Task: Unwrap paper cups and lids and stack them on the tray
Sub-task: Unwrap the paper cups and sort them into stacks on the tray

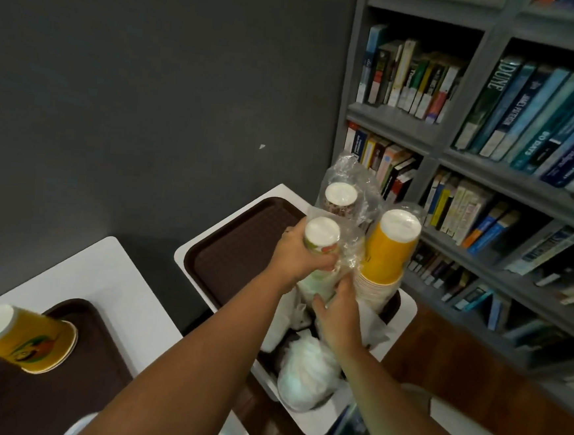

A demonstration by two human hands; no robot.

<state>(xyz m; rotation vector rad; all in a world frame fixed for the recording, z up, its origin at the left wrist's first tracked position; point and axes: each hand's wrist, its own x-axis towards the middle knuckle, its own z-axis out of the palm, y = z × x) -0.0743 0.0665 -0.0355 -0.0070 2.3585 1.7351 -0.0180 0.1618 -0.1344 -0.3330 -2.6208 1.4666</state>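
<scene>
My left hand grips the upper part of a stack of white and green paper cups, upside down and partly inside clear plastic wrap. My right hand holds the lower part of the same stack. Right of it rises a tall stack of yellow cups. Behind stands another wrapped stack with a patterned side. All stand over a brown tray on a white table. White plastic-wrapped bundles lie at the near end of that tray.
A second brown tray on a white table at the lower left holds an upside-down yellow cup stack. A grey bookshelf full of books fills the right side. A dark wall lies behind, with a gap between the two tables.
</scene>
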